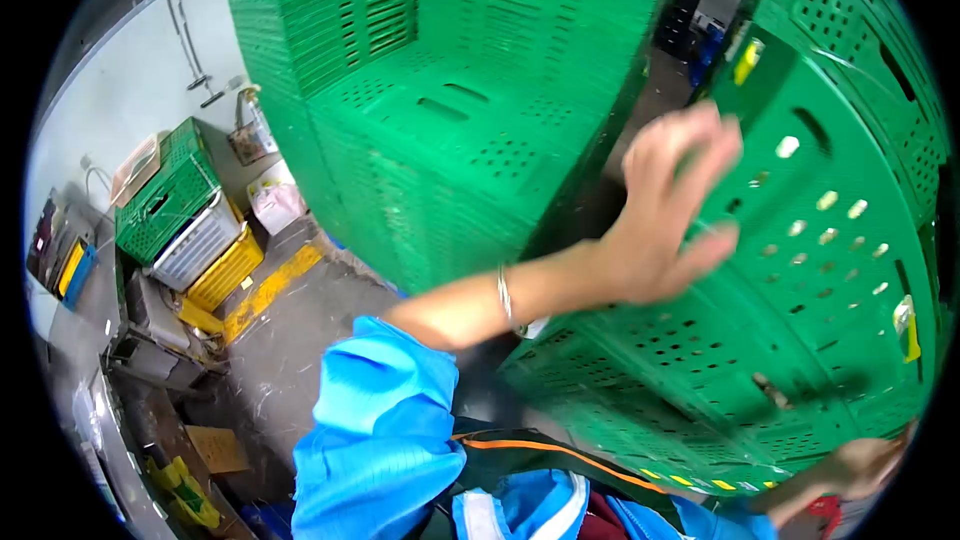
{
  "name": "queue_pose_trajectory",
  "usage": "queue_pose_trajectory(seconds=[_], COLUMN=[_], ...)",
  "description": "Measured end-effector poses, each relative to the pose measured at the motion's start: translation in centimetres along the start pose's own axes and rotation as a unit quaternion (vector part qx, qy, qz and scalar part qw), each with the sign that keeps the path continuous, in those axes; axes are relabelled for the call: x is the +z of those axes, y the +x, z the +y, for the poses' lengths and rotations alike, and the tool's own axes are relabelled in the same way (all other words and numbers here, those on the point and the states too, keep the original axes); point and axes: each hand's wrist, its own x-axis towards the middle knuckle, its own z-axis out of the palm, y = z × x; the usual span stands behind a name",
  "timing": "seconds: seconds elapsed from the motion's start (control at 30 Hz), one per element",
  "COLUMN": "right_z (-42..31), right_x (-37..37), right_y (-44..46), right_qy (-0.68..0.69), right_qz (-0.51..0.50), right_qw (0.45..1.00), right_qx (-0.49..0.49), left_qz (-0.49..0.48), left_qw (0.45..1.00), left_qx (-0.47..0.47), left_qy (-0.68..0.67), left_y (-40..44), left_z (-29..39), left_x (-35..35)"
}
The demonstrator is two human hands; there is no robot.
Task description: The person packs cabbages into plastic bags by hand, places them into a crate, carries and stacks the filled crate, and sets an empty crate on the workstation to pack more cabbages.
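My left hand (665, 205) reaches across to the right, its fingers apart and holding nothing. It hovers in front of a green perforated plastic crate panel (740, 340) with yellow and white label scraps; I cannot tell whether it touches. A bracelet circles that wrist. My right hand (868, 468) is at the lower right, by the panel's bottom corner. It is blurred and partly out at the edge, so its grip is hidden. A red thing (826, 514) shows just below it.
A tall stack of green crates (380, 180), apparently film-wrapped, stands ahead. More green crates (845, 15) are at upper right. Leftward are a green crate (170, 195) on white and yellow crates (228, 270), a yellow floor line (270, 292) and a cardboard piece (218, 448).
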Motion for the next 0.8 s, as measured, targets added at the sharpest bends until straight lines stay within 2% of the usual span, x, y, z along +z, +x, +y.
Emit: queue_pose_trajectory(seconds=[0.03, 0.07, 0.1, 0.13, 0.17, 0.2, 0.23, 0.27, 0.33, 0.37, 0.4, 0.43, 0.5, 0.53, 0.57, 0.6, 0.63, 0.67, 0.7, 0.73, 0.77, 0.8], right_z=[-1.7, -10.1, -15.3, -19.2, -23.1, -27.5, -30.2, -32.1, -34.8, -35.3, -34.9, -34.5, -32.5, -31.2, -30.4, -29.3, -29.4, -30.1, -29.2, -28.6, -27.5, -31.0], right_x=[0.5, 5.4, 8.7, 12.7, 16.7, 21.1, 25.1, 29.7, 39.6, 45.2, 51.2, 55.8, 62.5, 66.0, 67.4, 69.5, 71.0, 70.6, 71.1, 71.3, 72.8, 75.8], right_y=[-3.1, -5.9, -9.6, -13.0, -16.4, -16.0, -15.3, -16.5, -17.2, -18.8, -21.8, -23.9, -26.4, -28.2, -29.7, -31.8, -32.3, -30.7, -32.3, -32.9, -33.6, -34.5], right_qy=[0.249, 0.423, 0.398, 0.406, 0.414, 0.389, 0.476, 0.497, 0.503, 0.451, 0.367, 0.273, 0.187, 0.172, 0.173, 0.156, 0.120, 0.165, 0.169, 0.177, 0.149, 0.217], right_qz=[0.122, 0.079, -0.051, -0.067, -0.069, -0.182, -0.262, -0.301, -0.406, -0.465, -0.493, -0.568, -0.664, -0.727, -0.735, -0.760, -0.781, -0.786, -0.735, -0.711, -0.735, -0.724], right_qw=[0.958, 0.900, 0.911, 0.876, 0.816, 0.770, 0.690, 0.705, 0.726, 0.744, 0.787, 0.776, 0.724, 0.665, 0.654, 0.629, 0.609, 0.593, 0.652, 0.678, 0.654, 0.646], right_qx=[0.073, 0.074, 0.098, 0.251, 0.399, 0.473, 0.478, 0.407, 0.233, 0.165, 0.051, 0.018, -0.006, -0.013, -0.038, -0.053, -0.071, -0.062, -0.072, -0.064, -0.103, -0.111], left_qz=[-0.046, -0.073, -0.103, -0.165, -0.322, -0.519, -0.545, -0.549, -0.437, -0.402, -0.374, -0.347, -0.290, -0.257, -0.221, -0.175, -0.115, -0.042, 0.001, 0.049, 0.060, 0.114], left_qw=[0.997, 0.991, 0.980, 0.972, 0.915, 0.807, 0.724, 0.627, 0.680, 0.699, 0.707, 0.712, 0.724, 0.723, 0.712, 0.689, 0.640, 0.588, 0.578, 0.557, 0.599, 0.620], left_qx=[0.066, 0.107, 0.145, 0.080, -0.109, -0.250, -0.385, -0.509, -0.528, -0.535, -0.562, -0.585, -0.618, -0.638, -0.667, -0.703, -0.758, -0.803, -0.800, -0.793, -0.752, -0.704], left_qy=[-0.002, -0.042, -0.083, -0.149, -0.216, -0.128, -0.173, -0.215, -0.262, -0.250, -0.211, -0.175, -0.098, -0.065, -0.025, 0.016, 0.053, 0.087, 0.161, 0.240, 0.267, 0.327], left_y=[-3.0, -5.1, -7.2, -10.1, -14.5, -18.6, -19.4, -20.2, -27.7, -29.2, -29.2, -28.9, -27.9, -27.5, -27.1, -26.9, -26.4, -25.9, -26.2, -26.5, -26.4, -26.4], left_z=[0.2, 1.3, 2.5, 3.7, 5.1, 6.5, 7.6, 8.7, 9.5, 9.5, 9.1, 8.8, 7.9, 7.6, 7.3, 7.1, 6.3, 5.6, 4.4, 3.8, 3.0, 2.5], left_x=[-2.6, -5.3, -8.0, -10.6, -14.1, -17.9, -20.8, -22.7, -26.0, -27.6, -28.6, -29.5, -30.5, -31.1, -31.6, -32.0, -32.5, -32.9, -33.0, -33.0, -32.4, -30.0])
